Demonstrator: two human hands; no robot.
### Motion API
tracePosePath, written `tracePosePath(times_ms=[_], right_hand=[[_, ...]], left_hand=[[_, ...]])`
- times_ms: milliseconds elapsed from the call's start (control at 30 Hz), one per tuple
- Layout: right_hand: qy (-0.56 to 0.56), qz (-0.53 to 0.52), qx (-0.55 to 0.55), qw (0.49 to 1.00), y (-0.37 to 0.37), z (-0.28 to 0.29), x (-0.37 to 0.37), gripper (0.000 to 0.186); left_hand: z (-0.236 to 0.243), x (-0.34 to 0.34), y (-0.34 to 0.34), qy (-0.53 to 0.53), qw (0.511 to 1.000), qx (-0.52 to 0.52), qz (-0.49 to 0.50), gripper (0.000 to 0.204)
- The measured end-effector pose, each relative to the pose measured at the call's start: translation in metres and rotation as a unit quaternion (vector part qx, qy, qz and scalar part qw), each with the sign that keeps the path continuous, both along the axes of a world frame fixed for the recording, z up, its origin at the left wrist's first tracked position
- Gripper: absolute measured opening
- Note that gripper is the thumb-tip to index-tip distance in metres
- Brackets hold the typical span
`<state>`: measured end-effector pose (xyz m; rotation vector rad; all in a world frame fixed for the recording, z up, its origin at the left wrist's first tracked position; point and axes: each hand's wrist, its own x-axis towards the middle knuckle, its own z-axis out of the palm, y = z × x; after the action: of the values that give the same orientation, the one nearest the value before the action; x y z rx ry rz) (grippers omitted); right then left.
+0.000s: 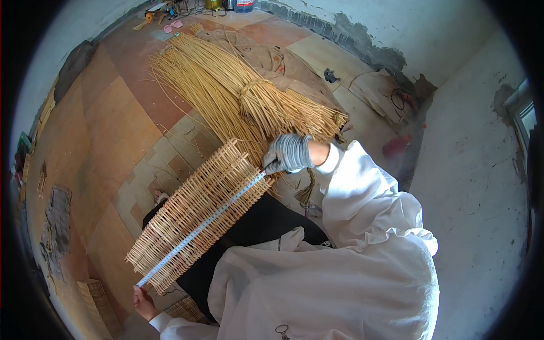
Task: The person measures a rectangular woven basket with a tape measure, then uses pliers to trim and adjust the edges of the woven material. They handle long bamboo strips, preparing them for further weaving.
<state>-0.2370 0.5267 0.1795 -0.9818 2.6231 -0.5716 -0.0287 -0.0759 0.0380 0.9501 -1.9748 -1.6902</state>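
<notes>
Long woven wicker piece (190,209) slants across the person's dark trouser leg (277,218), low end toward the person's left, far end up toward the right. Pale measuring tape (201,229) stretched straight along its length, lying over the weave, numbers side up.

Left hand (145,303) is bare, at the near end – thumb and finger pinching the tape's tip by the wicker's corner. Right hand (288,153), in a grey striped glove, is at the far end, fingers curled closed on the tape by the wicker's edge; whether it grips the wicker too, can't tell from here. White sleeve and white garment (317,283) cover the person's arm and front; a small key ring (282,330) shows at the garment's lower part.

Just beyond the gloved hand: big bundle of straw-coloured rods (266,99) on the floor, tied round near its right end, looser rods spread along its left side. Brown cloth (283,59) lies behind and partly under it. Second woven piece (99,306) stands at lower left, near a rumpled grey cloth (56,224). Pink shoes (173,26) far back – and a bottle with a blue label (245,5) against the wall. Reddish object (396,146) off right, too blurred to name.
</notes>
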Motion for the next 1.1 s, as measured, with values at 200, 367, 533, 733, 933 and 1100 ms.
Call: tracePosePath(times_ms=[200, 367, 533, 733, 933, 1100], right_hand=[[-0.020, -0.036, 0.046, 0.998, 0.005, -0.018, -0.004, 0.021], [-0.060, -0.090, 0.115, 0.987, 0.003, -0.012, 0.001, 0.023], [-0.018, -0.068, 0.091, 0.993, 0.012, -0.026, 0.000, 0.023], [-0.044, -0.086, 0.121, 0.988, 0.019, -0.017, -0.001, 0.022], [-0.033, -0.080, 0.068, 0.994, 0.029, -0.027, -0.002, 0.023], [-0.055, -0.091, 0.111, 0.988, 0.020, -0.011, 0.000, 0.024]], left_hand=[[-0.024, 0.012, 0.014, 0.056, 0.995, 0.071, -0.030, 0.023], [-0.021, 0.013, 0.016, 0.009, 0.998, 0.054, -0.026, 0.025], [-0.005, 0.025, 0.017, -0.093, 0.993, 0.016, -0.076, 0.028], [-0.014, 0.018, 0.043, 0.035, 0.995, 0.066, -0.072, 0.027], [-0.009, 0.022, 0.038, -0.068, 0.981, -0.120, -0.135, 0.036], [0.006, 0.017, 0.078, -0.028, 0.969, -0.212, -0.127, 0.042]])
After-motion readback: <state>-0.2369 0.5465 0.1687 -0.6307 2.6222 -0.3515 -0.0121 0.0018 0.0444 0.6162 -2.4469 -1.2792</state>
